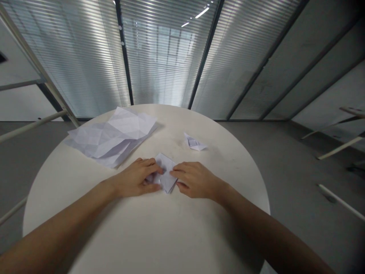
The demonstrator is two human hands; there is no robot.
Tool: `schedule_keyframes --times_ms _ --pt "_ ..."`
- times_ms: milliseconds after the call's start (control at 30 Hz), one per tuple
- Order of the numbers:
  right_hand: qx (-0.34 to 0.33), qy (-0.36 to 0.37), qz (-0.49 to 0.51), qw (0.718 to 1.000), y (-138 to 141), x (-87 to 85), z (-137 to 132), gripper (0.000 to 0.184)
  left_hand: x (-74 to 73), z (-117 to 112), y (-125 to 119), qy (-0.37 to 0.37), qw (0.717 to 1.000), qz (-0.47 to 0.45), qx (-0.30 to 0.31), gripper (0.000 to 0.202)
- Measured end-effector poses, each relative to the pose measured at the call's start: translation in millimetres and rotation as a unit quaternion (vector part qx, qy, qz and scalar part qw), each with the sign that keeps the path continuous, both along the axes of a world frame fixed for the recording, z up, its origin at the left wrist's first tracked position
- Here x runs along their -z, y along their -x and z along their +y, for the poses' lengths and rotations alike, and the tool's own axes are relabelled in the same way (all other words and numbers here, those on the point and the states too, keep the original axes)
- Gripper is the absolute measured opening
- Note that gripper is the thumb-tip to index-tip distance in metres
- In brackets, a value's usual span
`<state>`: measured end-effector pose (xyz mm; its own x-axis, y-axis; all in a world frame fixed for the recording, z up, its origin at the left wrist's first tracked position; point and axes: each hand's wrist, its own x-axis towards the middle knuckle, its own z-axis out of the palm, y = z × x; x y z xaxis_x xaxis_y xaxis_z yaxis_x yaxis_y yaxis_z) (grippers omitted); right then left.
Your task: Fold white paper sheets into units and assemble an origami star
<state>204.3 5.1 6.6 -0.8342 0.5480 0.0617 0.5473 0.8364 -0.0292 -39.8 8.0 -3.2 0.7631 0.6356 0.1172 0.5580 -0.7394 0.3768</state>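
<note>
A small folded sheet of white paper (168, 173) lies on the round table between my hands, its layers pressed into a diamond-like shape. My left hand (139, 177) grips its left side, with the thumb and fingers closed around the edge. On the opposite side, my right hand (196, 179) has its fingertips on the right edge, thumb below and fingers above. Parts of the paper are hidden under the left fingers. Just beyond my right hand sits a small folded paper boat (195, 144).
Several creased, unfolded paper sheets (114, 133) overlap at the back left of the white round table (159, 236). Behind the table stands a glass partition with blinds (162, 57). Pale metal frame bars (34, 125) are at the left, and table legs (339, 148) at the right.
</note>
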Motion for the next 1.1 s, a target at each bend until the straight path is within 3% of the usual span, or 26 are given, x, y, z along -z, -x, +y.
schedule_keyframes --times_ms 100,433,533,633,800,967,1100 --pt "0.001 0.007 -0.007 1.0 0 -1.6 -3 0.029 0.3 -1 -6 0.005 1.0 0.005 -0.009 0.02" --pt "0.025 -0.031 -0.039 0.998 4 3.0 -6 0.029 6.1 -1 -14 0.02 0.998 -0.02 -0.06 0.025" --pt "0.029 -0.043 -0.053 0.997 6 3.6 -7 0.029 7.4 -1 -13 0.026 0.998 -0.044 -0.043 0.037" --pt "0.027 -0.048 -0.056 0.997 6 2.9 -8 0.028 6.8 -1 -14 0.026 0.999 -0.032 -0.021 0.034" --pt "0.027 -0.046 -0.058 0.997 7 1.3 -8 0.027 6.0 -2 -15 0.027 0.999 -0.026 -0.037 0.024" --pt "0.03 -0.042 -0.06 0.997 7 1.1 -9 0.029 6.8 -4 -15 0.019 0.999 -0.021 -0.042 0.039" --pt "0.033 -0.029 -0.07 0.997 7 -0.4 -9 0.03 8.5 -4 -18 0.018 0.999 -0.012 -0.047 0.033"
